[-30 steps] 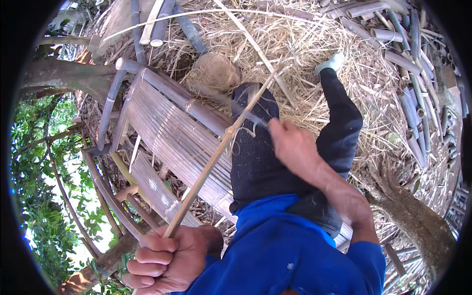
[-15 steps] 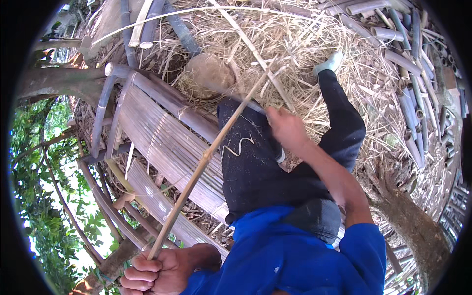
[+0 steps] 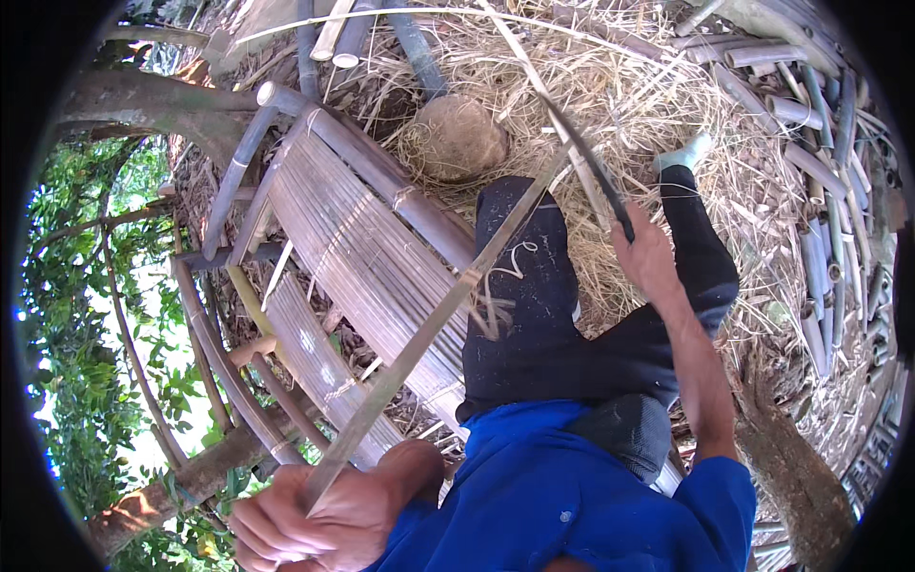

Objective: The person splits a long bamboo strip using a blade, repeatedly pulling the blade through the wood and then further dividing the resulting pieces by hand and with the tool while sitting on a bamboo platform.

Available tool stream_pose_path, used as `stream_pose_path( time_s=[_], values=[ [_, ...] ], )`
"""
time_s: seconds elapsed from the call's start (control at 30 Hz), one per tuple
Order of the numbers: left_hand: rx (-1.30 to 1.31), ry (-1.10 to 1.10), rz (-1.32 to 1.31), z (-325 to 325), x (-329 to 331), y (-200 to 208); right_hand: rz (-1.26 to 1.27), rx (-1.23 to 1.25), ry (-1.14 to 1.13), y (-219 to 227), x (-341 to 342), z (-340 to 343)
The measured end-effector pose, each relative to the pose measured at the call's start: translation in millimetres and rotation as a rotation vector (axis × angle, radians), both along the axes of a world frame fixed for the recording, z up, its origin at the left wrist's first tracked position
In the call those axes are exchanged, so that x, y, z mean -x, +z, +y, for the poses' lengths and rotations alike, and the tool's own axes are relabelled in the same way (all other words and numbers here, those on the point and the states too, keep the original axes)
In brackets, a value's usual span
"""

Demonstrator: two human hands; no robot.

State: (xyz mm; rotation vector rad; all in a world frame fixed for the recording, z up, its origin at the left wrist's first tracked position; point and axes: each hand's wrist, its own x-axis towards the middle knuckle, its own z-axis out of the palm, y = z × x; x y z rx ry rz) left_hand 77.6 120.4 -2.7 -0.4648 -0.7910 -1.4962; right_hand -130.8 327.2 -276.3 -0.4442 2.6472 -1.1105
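Note:
My left hand, low at the left, is closed around the near end of a long split bamboo strip. The strip slants up and away over my left thigh, its flat, pale greenish face showing. My right hand grips the handle of a long knife with a dark blade, pointing up and to the left. The blade passes close to the strip's far end; whether they touch I cannot tell. Thin curled shavings hang over my dark trousers beside the strip, and small flecks dot the cloth.
A bamboo-slat bench stands at my left. Beyond my knee sits a round cut log amid straw-like shavings. Bamboo poles lie piled at the right, near a tree trunk. Another long pale strip lies ahead.
The knife has swung off the strip, its blade now pointing forward and left. The strip has rolled in my left hand, turning its flat face up. The whole view has shifted slightly.

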Motion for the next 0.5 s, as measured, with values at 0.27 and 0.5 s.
stream_pose_path(
  time_s=[0.27, 0.5],
  values=[
    [0.253, 0.097, -0.125, 15.5, -14.1, -31.2, 0.309, 0.106, 0.197, 104.2, -94.8, -23.6],
    [0.253, 0.105, -0.154, 24.2, -17.2, -32.2, 0.514, 0.303, 0.524, 163.1, -146.7, -29.0]
  ],
)
